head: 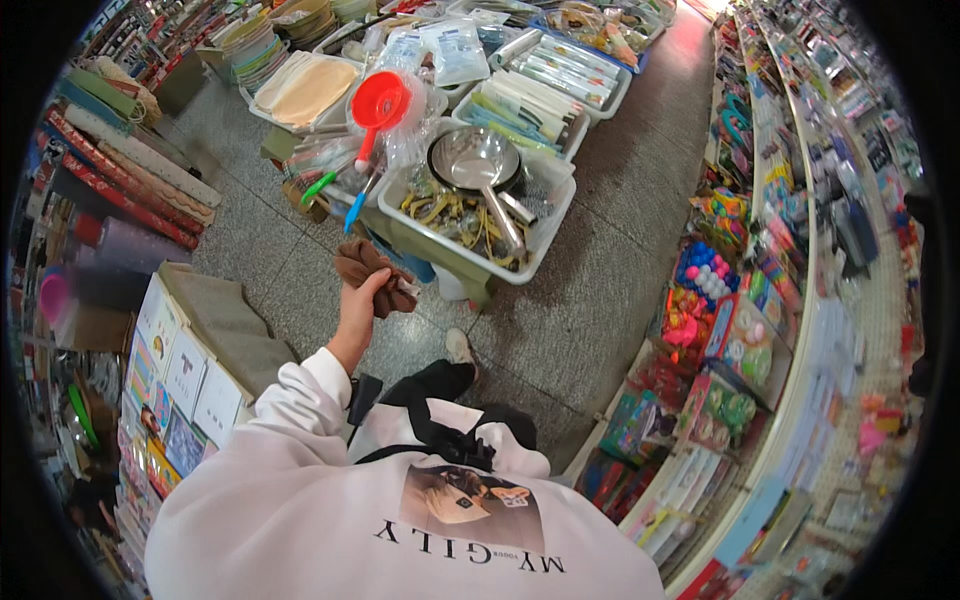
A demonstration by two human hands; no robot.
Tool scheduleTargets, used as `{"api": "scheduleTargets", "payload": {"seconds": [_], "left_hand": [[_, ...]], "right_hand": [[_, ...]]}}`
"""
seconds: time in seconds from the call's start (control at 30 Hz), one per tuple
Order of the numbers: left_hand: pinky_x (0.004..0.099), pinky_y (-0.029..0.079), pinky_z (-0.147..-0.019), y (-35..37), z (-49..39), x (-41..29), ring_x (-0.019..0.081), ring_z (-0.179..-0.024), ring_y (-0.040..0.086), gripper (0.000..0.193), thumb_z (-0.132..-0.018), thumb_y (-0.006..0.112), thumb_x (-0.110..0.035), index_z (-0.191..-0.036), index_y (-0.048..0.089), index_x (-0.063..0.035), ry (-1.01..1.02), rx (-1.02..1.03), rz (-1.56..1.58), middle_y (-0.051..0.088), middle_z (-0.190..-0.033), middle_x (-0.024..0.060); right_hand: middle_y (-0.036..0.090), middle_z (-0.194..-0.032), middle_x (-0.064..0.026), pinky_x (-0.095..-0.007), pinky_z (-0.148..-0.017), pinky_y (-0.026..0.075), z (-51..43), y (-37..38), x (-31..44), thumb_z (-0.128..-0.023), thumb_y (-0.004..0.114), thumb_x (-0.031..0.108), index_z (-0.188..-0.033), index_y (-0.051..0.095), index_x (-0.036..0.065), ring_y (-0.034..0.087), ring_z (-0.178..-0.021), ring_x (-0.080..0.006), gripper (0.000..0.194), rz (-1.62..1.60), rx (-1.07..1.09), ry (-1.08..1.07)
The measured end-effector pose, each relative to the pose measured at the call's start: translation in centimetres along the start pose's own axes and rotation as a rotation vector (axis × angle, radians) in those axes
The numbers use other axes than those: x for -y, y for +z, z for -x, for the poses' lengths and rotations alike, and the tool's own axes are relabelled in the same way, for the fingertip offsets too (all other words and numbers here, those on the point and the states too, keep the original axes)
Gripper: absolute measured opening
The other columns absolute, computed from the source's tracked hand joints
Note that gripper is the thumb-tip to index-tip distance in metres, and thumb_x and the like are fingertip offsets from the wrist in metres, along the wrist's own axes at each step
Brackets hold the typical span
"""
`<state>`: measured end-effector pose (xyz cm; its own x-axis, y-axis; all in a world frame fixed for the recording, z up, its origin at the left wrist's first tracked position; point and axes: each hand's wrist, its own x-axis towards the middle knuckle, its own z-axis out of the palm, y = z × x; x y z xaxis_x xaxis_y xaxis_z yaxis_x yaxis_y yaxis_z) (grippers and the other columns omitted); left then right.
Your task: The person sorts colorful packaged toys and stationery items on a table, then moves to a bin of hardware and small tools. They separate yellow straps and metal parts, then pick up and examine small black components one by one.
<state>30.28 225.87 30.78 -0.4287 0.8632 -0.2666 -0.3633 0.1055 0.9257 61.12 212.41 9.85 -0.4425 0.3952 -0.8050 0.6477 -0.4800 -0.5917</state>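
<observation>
My left hand (360,311) is raised in front of me, its thumb pressed over a bunched brown fabric item (365,268) with a small whitish tag or scrap at its right side. What the item is, I cannot tell for certain. My right hand is out of view. Beyond the held item, a white plastic tray (551,247) holds yellowish metal pieces. A steel ladle or dipper with a thick handle (475,160) rests on top of that tray. Left of it are a red plastic strainer or scoop (381,101) and tools with a green handle (319,186) and a blue handle (355,212).
Trays of packaged goods (577,67) cover the display table ahead. Shelves of toys and small wares (701,270) run along the right. At the left stand patterned rolls (120,195) and a rack of notebooks or cards (187,375). Grey floor (555,352) lies between.
</observation>
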Motion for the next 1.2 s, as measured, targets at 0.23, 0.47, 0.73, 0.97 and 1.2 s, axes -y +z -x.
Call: {"api": "scheduleTargets", "payload": {"seconds": [0.23, 0.47, 0.73, 0.97, 1.2], "left_hand": [[0.0291, 0.044, -0.087, 1.0, -10.1, -4.6, 0.0144, -0.093, 0.057, 0.037, -0.086, 0.057, -0.017, -0.119, 0.048, 0.0004, 0.08, -0.015, -0.094, 0.061, -0.102, 0.0075], [0.0294, 0.043, -0.087, -1.2, -14.5, -0.7, 0.0152, -0.096, 0.057, 0.042, -0.085, 0.061, -0.016, -0.12, 0.049, 0.0033, 0.1, -0.42, -0.121, 0.059, -0.107, 0.0077], [0.0332, 0.042, -0.093, 4.9, -19.3, 3.7, 0.0193, -0.107, 0.053, 0.052, -0.083, 0.06, -0.008, -0.13, 0.04, -0.0025, 0.008, -0.605, -0.113, 0.051, -0.122, 0.0109], [0.0339, 0.041, -0.096, 5.4, -20.1, 6.9, 0.0205, -0.111, 0.051, 0.056, -0.082, 0.06, -0.007, -0.133, 0.037, -0.0056, 0.023, -0.598, -0.021, 0.049, -0.125, 0.0107], [0.0349, 0.041, -0.097, 3.0, -17.5, 12.1, 0.0208, -0.113, 0.05, 0.06, -0.084, 0.06, -0.011, -0.137, 0.033, -0.0076, 0.001, -0.853, -0.01, 0.048, -0.128, 0.0106]], "right_hand": [[0.063, -0.096, -0.009, -0.0354, -0.08, 0.046, -5.5, -6.4, 6.8, -0.094, 0.049, 0.027, -0.105, 0.062, 0.0, 0.058, -0.089, -0.0227, 0.032, -0.024, 0.032, 0.005], [0.063, -0.095, -0.0087, -0.0352, -0.079, 0.046, -10.9, -17.8, 2.1, -0.094, 0.049, 0.027, -0.104, 0.062, 0.0, 0.058, -0.087, -0.0225, 0.032, -0.011, -0.025, 0.189], [0.064, -0.093, -0.0084, -0.0349, -0.078, 0.047, -15.2, -37.8, -2.7, -0.094, 0.049, 0.027, -0.103, 0.062, 0.0, 0.059, -0.086, -0.0223, 0.032, 0.11, -0.078, 0.456], [0.064, -0.091, -0.0081, -0.0347, -0.077, 0.047, -22.0, -39.9, 1.2, -0.094, 0.05, 0.027, -0.102, 0.063, 0.0, 0.059, -0.084, -0.0222, 0.032, 0.239, -0.026, 0.332], [0.064, -0.09, -0.0079, -0.0345, -0.076, 0.047, -34.2, -30.8, 7.7, -0.094, 0.05, 0.028, -0.101, 0.063, 0.0, 0.059, -0.082, -0.022, 0.032, 0.384, 0.324, 0.102]]}}
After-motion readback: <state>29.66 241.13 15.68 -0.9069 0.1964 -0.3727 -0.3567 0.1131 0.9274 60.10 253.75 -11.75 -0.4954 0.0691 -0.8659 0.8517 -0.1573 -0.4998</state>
